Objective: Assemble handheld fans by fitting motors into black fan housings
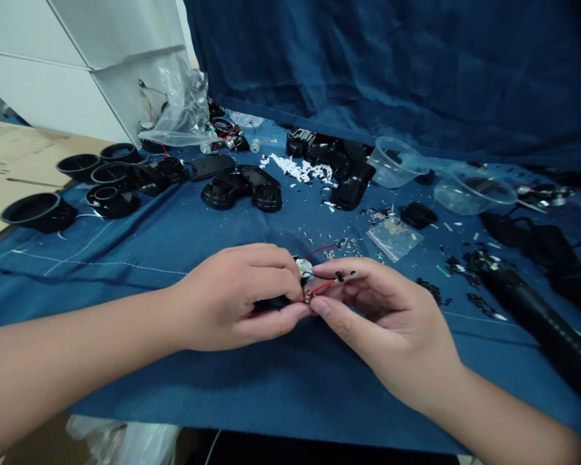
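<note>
Above the middle of the blue cloth, my left hand (252,297) and my right hand (392,323) meet fingertip to fingertip. Between them is a small round silver motor (304,266) with red and black wires. My left fingers are closed on its left side and partly hide it. A small coiled metal piece (308,296), which looks like a spring contact, sits between both thumb tips. From it a red wire (323,286) runs toward a tiny board (347,276) beside my right fingers. My right thumb and forefinger pinch around these parts.
Black round housings (39,212) stand at left, near curved black shells (242,187). White bits (300,169), loose screws (329,255) and a zip bag (395,236) lie beyond my hands. Clear plastic cups (394,161) are at the back. A black cylindrical tool (537,310) lies right.
</note>
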{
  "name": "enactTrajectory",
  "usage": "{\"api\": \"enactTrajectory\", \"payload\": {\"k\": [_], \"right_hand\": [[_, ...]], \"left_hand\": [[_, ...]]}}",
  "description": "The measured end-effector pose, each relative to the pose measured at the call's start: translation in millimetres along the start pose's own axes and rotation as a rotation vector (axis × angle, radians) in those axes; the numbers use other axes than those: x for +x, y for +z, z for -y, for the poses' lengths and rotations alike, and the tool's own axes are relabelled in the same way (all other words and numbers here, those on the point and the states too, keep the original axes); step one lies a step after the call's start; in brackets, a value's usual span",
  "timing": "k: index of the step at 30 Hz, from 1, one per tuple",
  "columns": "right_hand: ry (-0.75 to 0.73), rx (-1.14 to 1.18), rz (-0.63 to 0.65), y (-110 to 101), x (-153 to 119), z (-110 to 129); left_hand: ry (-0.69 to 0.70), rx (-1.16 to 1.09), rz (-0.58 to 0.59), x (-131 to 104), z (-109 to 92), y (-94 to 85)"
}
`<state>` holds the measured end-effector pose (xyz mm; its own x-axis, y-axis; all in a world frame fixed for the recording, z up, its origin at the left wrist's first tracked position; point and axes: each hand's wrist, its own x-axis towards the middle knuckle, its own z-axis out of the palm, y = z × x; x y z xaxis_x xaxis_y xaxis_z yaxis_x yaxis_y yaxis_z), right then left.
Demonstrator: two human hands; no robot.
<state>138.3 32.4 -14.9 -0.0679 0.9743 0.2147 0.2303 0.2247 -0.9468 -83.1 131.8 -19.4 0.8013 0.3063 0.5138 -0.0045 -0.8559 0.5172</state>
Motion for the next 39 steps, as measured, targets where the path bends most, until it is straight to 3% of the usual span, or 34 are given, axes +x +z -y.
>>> {"api": "enactTrajectory", "payload": {"k": [10, 18, 27, 35, 39], "right_hand": [[0.026, -0.140, -0.091, 0, -5, -1], [0.044, -0.126, -0.180, 5, -1, 8], [0.208, -0.032, -0.123, 3, 2, 6], [0.121, -0.155, -0.046, -7, 1, 5], [-0.050, -0.300, 0.054, -17, -1, 10]], "left_hand": [[0.010, -0.029, -0.020, -2, 2, 0.7], [0.078, 0.282, 0.028, 1, -1, 0.2], [0.167, 0.402, 0.052, 2, -4, -4.3], [0.095, 0.237, -0.057, 0, -3, -6.2], [0.081, 0.200, -0.043, 0, 0, -4.9]]}}
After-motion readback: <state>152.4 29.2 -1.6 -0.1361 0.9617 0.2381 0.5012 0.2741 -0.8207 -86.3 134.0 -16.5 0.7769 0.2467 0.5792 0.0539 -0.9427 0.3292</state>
